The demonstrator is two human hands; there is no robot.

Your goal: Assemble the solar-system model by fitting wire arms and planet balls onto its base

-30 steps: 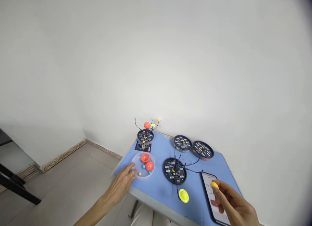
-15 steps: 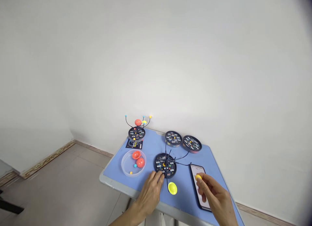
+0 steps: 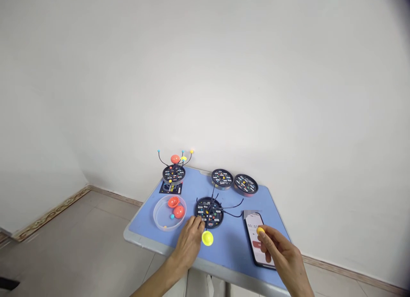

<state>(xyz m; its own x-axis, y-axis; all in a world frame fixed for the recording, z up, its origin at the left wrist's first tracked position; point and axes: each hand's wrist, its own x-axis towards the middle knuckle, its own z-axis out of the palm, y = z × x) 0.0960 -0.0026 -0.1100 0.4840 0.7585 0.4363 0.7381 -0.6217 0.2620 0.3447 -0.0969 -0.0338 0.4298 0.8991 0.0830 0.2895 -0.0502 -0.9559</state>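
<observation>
A black round base [image 3: 218, 222] of a planet model, printed with small planets and labels, lies on the blue table [image 3: 229, 250]. Several thin black curved arms [image 3: 232, 207] spread from its centre. One arm carries a yellow ringed planet [image 3: 207, 238] at the near side. My left hand [image 3: 188, 239] has its fingers curled against the base's near-left rim, fingertips partly hidden. Above the phone, my right hand [image 3: 282, 252] pinches a small yellow ball [image 3: 260, 231] between thumb and forefinger.
A clear round tub [image 3: 156, 222] at the left holds orange half-shells and small balls. Behind it stands an assembled planet model [image 3: 174, 174] on a dark card [image 3: 165, 189]. Two more round bases [image 3: 222, 177] sit near the wall. A phone [image 3: 253, 246] showing a timer lies right.
The base's arms have swung clockwise, taking the yellow ringed planet leftward. My left hand stays at the rim and my right hand keeps its pinch. The whole view has shifted slightly.
</observation>
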